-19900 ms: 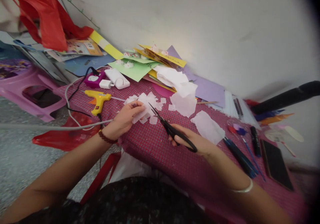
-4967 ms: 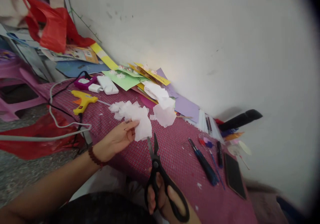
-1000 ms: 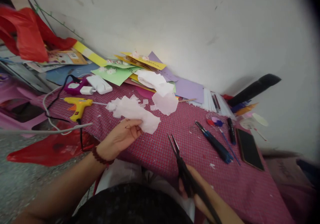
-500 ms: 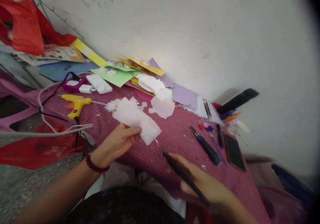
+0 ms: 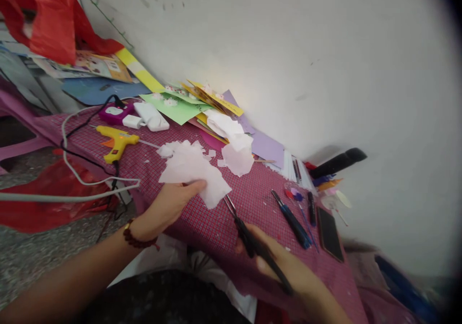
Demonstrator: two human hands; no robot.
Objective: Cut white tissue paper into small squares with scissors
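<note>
My left hand (image 5: 180, 199) pinches a thin white sheet of paper (image 5: 195, 174) along its near edge, thumb on top. In my right hand (image 5: 274, 252) is a pair of black-handled scissors (image 5: 252, 242). Their blades are slightly apart, with the tips by the lower right corner of the sheet. Behind the held sheet lies a heap of small white paper pieces (image 5: 169, 149), partly covered by it. Another rounded white paper piece (image 5: 238, 159) rests on the checked cloth, just beyond the sheet.
A yellow glue gun (image 5: 119, 141) lies at left among cables, near a purple socket block (image 5: 115, 113). Green, yellow and purple papers (image 5: 180, 108) pile against the wall. At right are a blue-handled tool (image 5: 294, 220), a paintbrush, a black marker and a phone (image 5: 329, 235).
The scissor blades have parted a little. The held sheet has turned and spreads wider to the left over my left hand. The whole view has shifted slightly.
</note>
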